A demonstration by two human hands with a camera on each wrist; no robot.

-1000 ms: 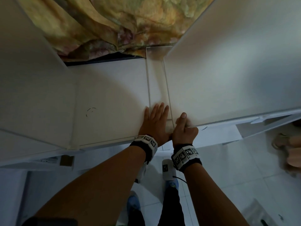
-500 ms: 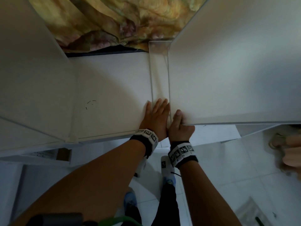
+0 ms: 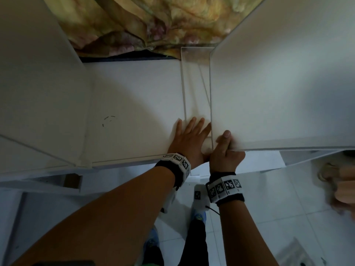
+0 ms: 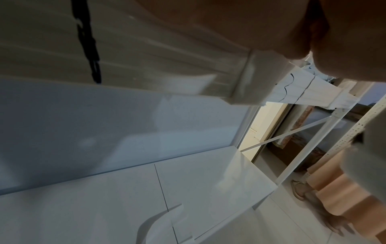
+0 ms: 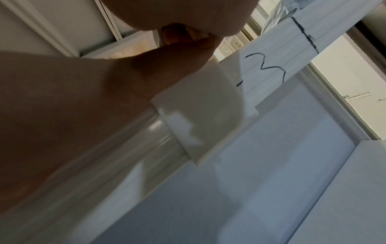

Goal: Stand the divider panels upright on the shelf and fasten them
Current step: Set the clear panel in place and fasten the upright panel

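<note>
Two hands are working the front edge of the shelf (image 3: 134, 104). Right hand (image 3: 224, 152) is pinching the near bottom corner of the right divider panel (image 3: 278, 89), thumb lying on its face, fingers curling under the edge; the wrist view shows those fingers right at a white plastic clip (image 5: 200, 118) sitting over the shelf's front lip (image 5: 292, 49), so my read is it's seating the clip. Left hand (image 3: 189, 139) is lying flat with fingers spread, pressing down on the shelf just left of the grip, fingertips reaching onto the clear base strip (image 3: 196, 89) that is running back from the grip toward the rear. Panel is rising up and away to the right of the grip, looks roughly upright but not square yet, can't tell if it's in its slot. Another divider (image 3: 38, 83) is already standing well off to the left. Risks: panel is tall and held at one corner only, so it could lean and lever the clip off; clip may be going on skewed, since the far end is unsupported; pushing hard could flex the thin panel or nip fingers.
</note>
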